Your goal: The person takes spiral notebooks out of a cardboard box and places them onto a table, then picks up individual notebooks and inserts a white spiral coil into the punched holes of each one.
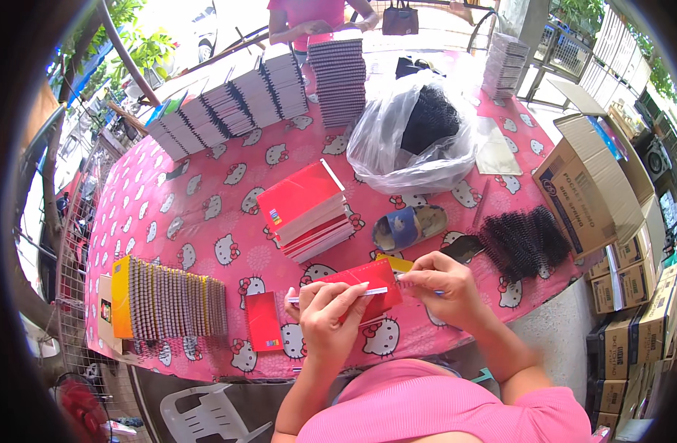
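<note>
My left hand [329, 316] is closed on a red-covered memo notebook [357, 277], thumb and fingers along its near edge, above the table. At the notebook's right end my right hand [445, 286] is pinched, and what its fingertips hold is too small to make out. A yellow piece [399, 263] shows just behind the notebook. Farther off stands a stack of red notebooks [298, 198]. One more red notebook [262, 322] lies flat to the left of my left hand. To the right of my right hand is a pile of black spiral coils [529, 240].
A pink patterned cloth [205, 173] covers the table. On it are a blue slipper [401, 227], a plastic bag [368, 151] of black coils, and stacks of spiral-bound notebooks [176, 299]. An open carton [574, 196] stands at the right. Across the table is another person [309, 22].
</note>
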Available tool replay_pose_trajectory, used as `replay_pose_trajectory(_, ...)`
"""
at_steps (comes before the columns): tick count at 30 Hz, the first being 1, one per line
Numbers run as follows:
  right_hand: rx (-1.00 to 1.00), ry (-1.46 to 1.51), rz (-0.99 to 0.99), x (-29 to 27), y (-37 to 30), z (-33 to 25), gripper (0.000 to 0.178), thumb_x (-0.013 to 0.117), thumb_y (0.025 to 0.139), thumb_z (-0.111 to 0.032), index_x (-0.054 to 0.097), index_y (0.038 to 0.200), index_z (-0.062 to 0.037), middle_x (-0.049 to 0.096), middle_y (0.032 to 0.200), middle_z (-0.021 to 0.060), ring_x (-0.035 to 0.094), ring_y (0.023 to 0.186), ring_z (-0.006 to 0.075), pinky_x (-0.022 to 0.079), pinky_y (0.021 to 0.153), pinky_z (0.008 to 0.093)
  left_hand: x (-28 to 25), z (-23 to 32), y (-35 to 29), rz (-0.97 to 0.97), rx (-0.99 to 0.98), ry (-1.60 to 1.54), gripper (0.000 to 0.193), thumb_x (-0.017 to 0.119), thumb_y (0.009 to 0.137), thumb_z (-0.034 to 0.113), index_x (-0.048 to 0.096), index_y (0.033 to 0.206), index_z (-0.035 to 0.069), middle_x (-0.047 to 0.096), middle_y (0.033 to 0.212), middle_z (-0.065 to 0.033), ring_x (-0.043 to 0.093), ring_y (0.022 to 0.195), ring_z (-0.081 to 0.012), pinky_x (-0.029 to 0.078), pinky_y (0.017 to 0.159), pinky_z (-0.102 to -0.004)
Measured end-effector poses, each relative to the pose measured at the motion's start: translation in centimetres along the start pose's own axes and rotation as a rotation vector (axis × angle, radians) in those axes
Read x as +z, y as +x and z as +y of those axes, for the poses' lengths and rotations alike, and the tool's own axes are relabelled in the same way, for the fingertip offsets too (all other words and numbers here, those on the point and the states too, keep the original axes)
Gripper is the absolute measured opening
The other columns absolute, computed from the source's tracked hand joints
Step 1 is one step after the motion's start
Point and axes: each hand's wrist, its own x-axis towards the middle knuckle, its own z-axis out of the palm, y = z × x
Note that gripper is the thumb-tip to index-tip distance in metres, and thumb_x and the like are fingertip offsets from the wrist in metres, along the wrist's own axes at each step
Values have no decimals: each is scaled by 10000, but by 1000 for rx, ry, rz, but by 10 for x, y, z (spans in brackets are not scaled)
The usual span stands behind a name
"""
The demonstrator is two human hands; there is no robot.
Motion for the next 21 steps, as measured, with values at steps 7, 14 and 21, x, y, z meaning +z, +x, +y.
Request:
replay_pose_trajectory(7, -18, 35, -101, 1, 15, -2, 260, 751, 712, 44, 715, 949, -55, 604, 897, 75, 622, 806, 169, 496, 698, 273, -1, 0, -1, 4, 11, 0, 175, 810, 716, 209, 751, 868, 147, 662, 803, 35, 571, 861, -169, 290, 984, -435)
replay_pose_trajectory(14, 144, 94, -346, -3, 22, -3, 165, 718, 799, -93, 660, 943, -39, 599, 895, 89, 632, 818, 194, 508, 676, 314, 0, -1, -2, -3, 2, 9, 185, 816, 704, 209, 749, 867, 153, 665, 808, 36, 569, 856, -171, 289, 985, -446)
replay_pose_trajectory(21, -181, -351, -229, 10, 16, -11, 239, 740, 775, -145, 598, 950, -63, 582, 878, 86, 617, 768, 264, 493, 565, 371, -1, -2, -4, -9, 9, 7, 222, 814, 673, 151, 748, 886, 150, 669, 831, 27, 559, 868, -175, 312, 960, -419)
